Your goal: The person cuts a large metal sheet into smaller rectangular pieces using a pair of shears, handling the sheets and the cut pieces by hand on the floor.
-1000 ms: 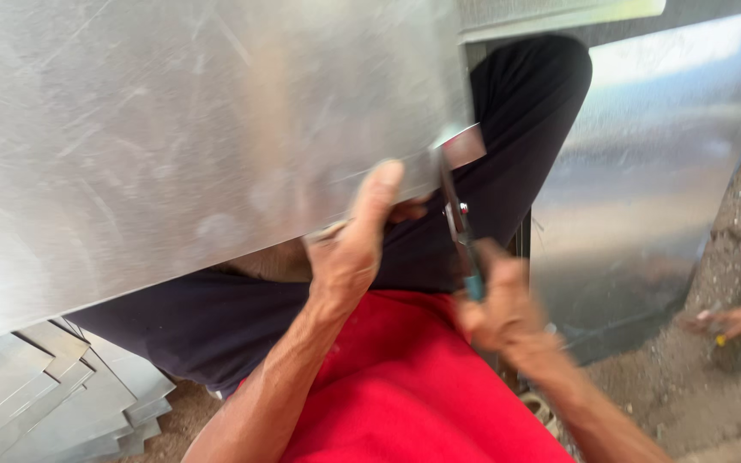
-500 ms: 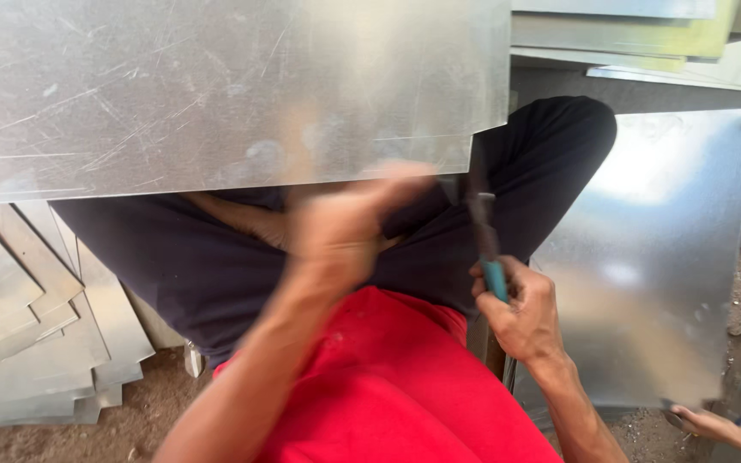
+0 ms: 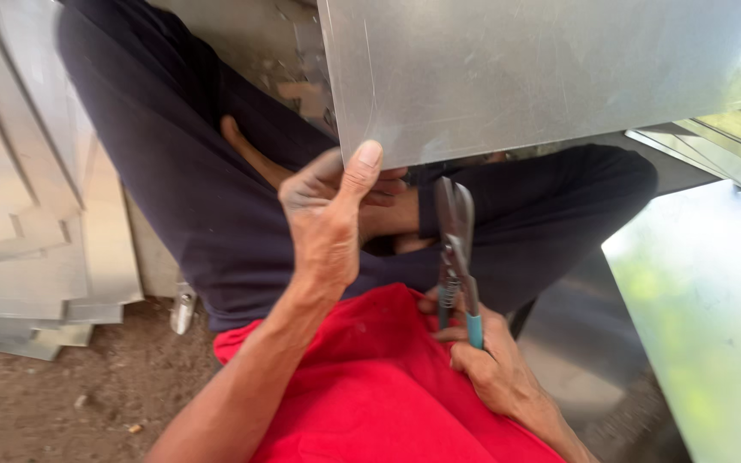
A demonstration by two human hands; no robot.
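My left hand [image 3: 332,210] grips the lower left corner of a large shiny metal sheet [image 3: 542,69] that fills the upper right, thumb pressed on its face. My right hand [image 3: 495,364] holds tin snips [image 3: 456,253] with teal handles, blades pointing up just below the sheet's bottom edge and apart from it. Both hands are above my lap, with dark trousers [image 3: 199,197] and a red shirt [image 3: 370,386].
A stack of cut metal sheets [image 3: 27,223] lies on the dirt ground at the left. More shiny sheets [image 3: 705,326] lean at the right. Bare dirt floor [image 3: 70,403] shows at the lower left.
The big sheet has shifted to the right, so its left corner is now in my left hand. The snips have come off the sheet's edge and sit lower.
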